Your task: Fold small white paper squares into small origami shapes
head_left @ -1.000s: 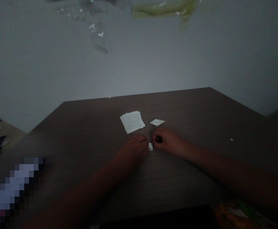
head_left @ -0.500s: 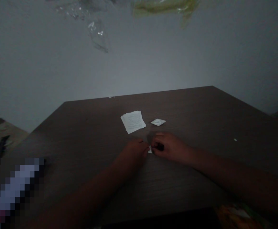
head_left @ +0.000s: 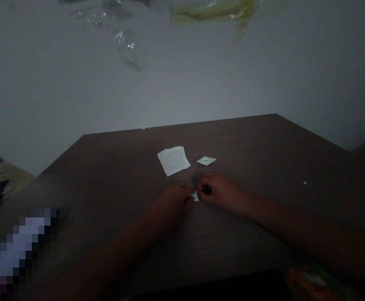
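Note:
A small folded piece of paper (head_left: 196, 197) lies low on the table, between my two hands. My left hand (head_left: 176, 200) is closed on its left side, thumb and fingertips at the paper. From the other side, my right hand (head_left: 215, 189) pinches at the paper's right edge with curled fingers. Most of the paper is hidden by the fingers, so its full shape cannot be made out. Just beyond my hands sit a stack of printed paper sheets (head_left: 174, 161) and, to its right, a diamond-shaped folded paper (head_left: 206, 160).
The dark wooden table (head_left: 248, 142) meets a pale wall (head_left: 182, 83). A tiny white scrap (head_left: 305, 182) lies to the right. A blurred-out, pixelated object (head_left: 21, 246) is at the lower left. Clear plastic (head_left: 127, 48) and yellow plastic (head_left: 213, 12) hang on the wall.
My left hand's fingers have shifted slightly off the small paper, so more of it shows. My right hand keeps nearly the same pinch. The whole view has drifted a little.

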A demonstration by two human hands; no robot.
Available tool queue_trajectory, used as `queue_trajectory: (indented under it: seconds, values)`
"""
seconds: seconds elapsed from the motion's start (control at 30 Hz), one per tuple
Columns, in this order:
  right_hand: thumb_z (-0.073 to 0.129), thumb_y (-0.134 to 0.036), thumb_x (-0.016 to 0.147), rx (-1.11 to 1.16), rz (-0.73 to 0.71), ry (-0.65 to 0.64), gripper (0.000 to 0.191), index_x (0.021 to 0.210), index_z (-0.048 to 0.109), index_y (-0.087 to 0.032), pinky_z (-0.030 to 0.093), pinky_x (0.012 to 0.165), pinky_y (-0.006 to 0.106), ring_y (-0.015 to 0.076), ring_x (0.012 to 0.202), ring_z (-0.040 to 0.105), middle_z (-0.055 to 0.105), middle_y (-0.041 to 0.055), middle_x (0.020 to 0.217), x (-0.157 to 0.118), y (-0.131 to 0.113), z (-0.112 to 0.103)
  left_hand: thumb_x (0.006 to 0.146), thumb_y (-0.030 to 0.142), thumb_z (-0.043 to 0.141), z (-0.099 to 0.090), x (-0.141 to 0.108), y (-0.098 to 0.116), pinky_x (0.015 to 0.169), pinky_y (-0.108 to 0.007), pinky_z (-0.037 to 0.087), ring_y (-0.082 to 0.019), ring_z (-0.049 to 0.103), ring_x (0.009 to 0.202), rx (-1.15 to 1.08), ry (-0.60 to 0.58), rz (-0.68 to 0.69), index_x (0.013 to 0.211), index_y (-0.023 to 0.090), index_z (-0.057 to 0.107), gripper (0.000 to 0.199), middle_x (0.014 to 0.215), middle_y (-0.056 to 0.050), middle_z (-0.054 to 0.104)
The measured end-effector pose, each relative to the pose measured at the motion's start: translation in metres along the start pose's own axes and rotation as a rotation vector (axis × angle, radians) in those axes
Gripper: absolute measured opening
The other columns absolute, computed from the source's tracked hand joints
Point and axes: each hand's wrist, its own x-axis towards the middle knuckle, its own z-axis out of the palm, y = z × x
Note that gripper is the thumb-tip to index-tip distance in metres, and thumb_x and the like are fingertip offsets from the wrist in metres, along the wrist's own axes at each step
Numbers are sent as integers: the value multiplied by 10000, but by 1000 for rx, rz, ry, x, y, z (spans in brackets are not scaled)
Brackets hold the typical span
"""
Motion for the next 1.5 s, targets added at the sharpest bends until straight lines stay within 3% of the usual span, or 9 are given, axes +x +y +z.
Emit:
queue_trajectory:
  seconds: [0.23,0.43,0.57,0.67,0.9,1.1,1.5]
  values:
    - [861,-47,943,6,95,-4,204,884,771,-221,447,788,317,180,840,661,734,2,927,6,-8,-2,1130,66,667,-5,-1,6,1115,-409,688,-288,857,1166,78,-23,-24,1199,170,898,263,1230,-110,868]
    - [846,-87,946,-68,164,54,194,863,740,-228,448,796,330,199,866,669,752,22,931,12,-11,0,1138,63,696,-3,1,16,1180,-527,683,-353,847,1229,232,-52,-40,1228,148,908,246,1239,-147,872]
    - [804,-108,968,-155,200,133,213,838,694,-237,455,797,335,205,874,660,752,31,926,17,-3,-3,1202,116,652,-1,-4,22,1198,-603,663,-398,807,1289,342,4,-7,1228,143,907,258,1273,-185,858]
    - [803,-114,963,-142,143,158,196,861,698,-246,466,793,332,202,863,659,745,18,919,17,5,-6,1206,165,689,0,-6,21,1179,-600,670,-402,794,1283,404,70,34,1164,163,892,207,1259,-174,844]
    - [820,-89,977,-18,38,61,165,955,751,-237,481,823,340,212,891,692,757,18,969,-3,-1,-5,1186,161,694,4,-1,11,1166,-531,677,-346,793,1202,214,98,36,1168,184,834,143,1240,-135,814]
    - [837,-116,1032,-45,6,11,178,908,761,-218,472,851,350,224,927,698,752,39,981,-7,-9,-1,1168,171,734,7,-4,0,1069,-397,684,-277,818,1134,-8,88,27,1139,222,841,122,1215,-87,835]
    - [905,-68,966,0,-11,1,172,942,838,-225,468,804,317,192,876,693,774,13,970,-5,-6,-2,1097,49,746,11,0,-6,1193,-466,674,-294,805,1246,-33,152,94,1035,209,862,207,1292,-102,851]
